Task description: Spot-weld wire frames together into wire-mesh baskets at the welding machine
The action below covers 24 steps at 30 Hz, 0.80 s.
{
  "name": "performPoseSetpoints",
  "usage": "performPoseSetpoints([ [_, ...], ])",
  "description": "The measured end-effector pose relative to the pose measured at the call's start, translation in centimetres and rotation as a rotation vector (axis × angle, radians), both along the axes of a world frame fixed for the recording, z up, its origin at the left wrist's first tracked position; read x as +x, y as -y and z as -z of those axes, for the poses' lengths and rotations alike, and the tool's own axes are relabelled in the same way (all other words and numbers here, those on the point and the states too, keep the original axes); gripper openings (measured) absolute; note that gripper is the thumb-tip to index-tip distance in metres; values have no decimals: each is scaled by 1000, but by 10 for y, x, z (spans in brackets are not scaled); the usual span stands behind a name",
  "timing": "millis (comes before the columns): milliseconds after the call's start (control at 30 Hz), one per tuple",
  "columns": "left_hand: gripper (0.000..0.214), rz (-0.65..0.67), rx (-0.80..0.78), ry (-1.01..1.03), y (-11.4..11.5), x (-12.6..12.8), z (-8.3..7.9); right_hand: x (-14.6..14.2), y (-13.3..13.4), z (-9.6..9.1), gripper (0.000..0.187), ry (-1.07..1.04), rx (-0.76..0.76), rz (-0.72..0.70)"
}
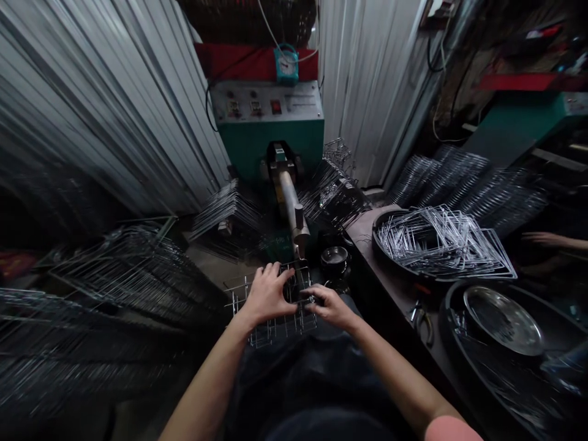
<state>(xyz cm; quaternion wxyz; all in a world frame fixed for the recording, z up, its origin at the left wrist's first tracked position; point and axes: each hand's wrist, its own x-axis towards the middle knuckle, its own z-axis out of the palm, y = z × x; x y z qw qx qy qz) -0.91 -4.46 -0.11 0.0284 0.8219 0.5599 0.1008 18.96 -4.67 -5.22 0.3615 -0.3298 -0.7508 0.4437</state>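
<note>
A wire rack point(271, 331) of thin crossed metal rods lies in front of me, below the tip of a spot welder's arm point(291, 205). My left hand point(269, 295) grips the rack from above at its left and middle, fingers curled over the far rods and thumb stretched to the right. At the right side of the rack, my right hand point(329, 307) has its thumb and fingers bent around the wires; whether a small loose piece is also between them I cannot make out. Just beyond the right hand stands a small round metal bowl point(334, 255).
A green welder cabinet point(271, 141) carries a teal clock point(286, 64). Stacked wire frames point(229, 214) flank it, with more racks point(128, 263) at left. On the right bench are a tub of wire frames point(441, 242), pliers point(428, 331) and a metal plate point(503, 320). Another person's hand point(544, 240) shows far right.
</note>
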Motion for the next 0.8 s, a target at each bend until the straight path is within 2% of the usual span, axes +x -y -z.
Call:
performPoseSetpoints([
  [267,77,-1,16,-11,-5,-1,5,-6,-3,19,21,64,217,123],
  [433,80,23,14,-3,-12,-6,7,-10,-6,18,20,109,240,120],
  [600,78,-14,2,-14,-21,-8,9,-14,-16,12,17,105,272,145],
  [800,77,-38,-30,-38,-27,-3,4,-14,-24,13,15,96,266,174],
])
